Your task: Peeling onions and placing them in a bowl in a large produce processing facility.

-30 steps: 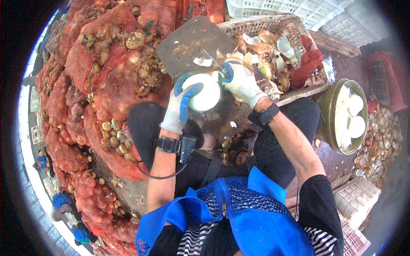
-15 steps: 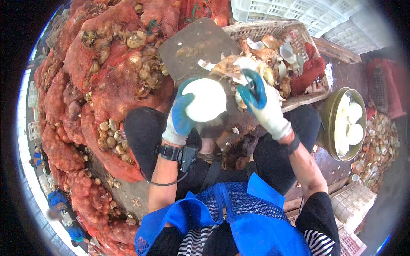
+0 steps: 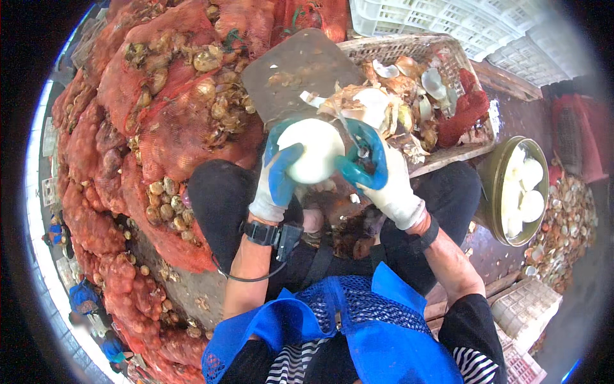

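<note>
A large peeled white onion (image 3: pixel 311 148) rests in my left hand (image 3: pixel 276 179). The blue-and-white glove wraps its left side, with the thumb laid across the front. Close against the onion's right side is my right hand (image 3: pixel 380 176), in the same kind of glove, its fingers curled around a small knife (image 3: pixel 347 131). The thin blade points up and left, while most of the handle is hidden in the fist. Just beyond the right hand, brown onion skins (image 3: pixel 396 105) heap up over a plastic crate (image 3: pixel 451 152).
A round bucket (image 3: pixel 491 185) of peeled onions stands at right. Red mesh sacks of onions (image 3: pixel 147 147) pile up along the left. A flat brown board (image 3: pixel 300 70) lies ahead, white crates (image 3: pixel 441 22) stand at the far right, and scattered peelings (image 3: pixel 563 217) cover the floor beyond the bucket.
My right hand has moved left and down, from over the skins to the onion's side. The left hand has turned slightly, its thumb now across the onion's front.
</note>
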Available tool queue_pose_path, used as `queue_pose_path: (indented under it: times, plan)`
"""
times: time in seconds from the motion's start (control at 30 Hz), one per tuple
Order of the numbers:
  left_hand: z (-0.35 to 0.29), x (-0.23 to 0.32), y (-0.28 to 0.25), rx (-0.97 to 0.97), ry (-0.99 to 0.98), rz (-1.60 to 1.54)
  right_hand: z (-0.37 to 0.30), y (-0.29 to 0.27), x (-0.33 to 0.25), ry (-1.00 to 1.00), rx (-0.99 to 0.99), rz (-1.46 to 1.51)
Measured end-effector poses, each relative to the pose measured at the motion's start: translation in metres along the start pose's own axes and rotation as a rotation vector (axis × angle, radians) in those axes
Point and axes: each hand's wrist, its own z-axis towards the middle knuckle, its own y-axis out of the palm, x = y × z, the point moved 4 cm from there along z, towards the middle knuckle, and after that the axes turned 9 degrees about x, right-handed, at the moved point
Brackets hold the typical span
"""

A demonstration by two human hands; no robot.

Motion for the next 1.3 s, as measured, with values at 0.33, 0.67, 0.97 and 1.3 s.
queue_pose_path:
  times: [0.33,0.67,0.97,1.3]
  plan:
    - [-0.010,0.007,0.013,-0.109,-0.033,0.039,0.046,-0.012,0.034,-0.016,0.089,0.063]
    - [-0.015,-0.016,-0.028,-0.179,-0.204,-0.605,0.015,-0.030,0.014,0.105,0.083,0.138]
    - [-0.016,-0.016,-0.045,-0.048,0.022,-0.190,-0.005,-0.017,-0.021,-0.017,-0.053,0.090]
    - [-0.011,-0.021,0.001,0.034,-0.325,-0.401,-0.005,-0.020,-0.002,0.008,-0.043,0.119]
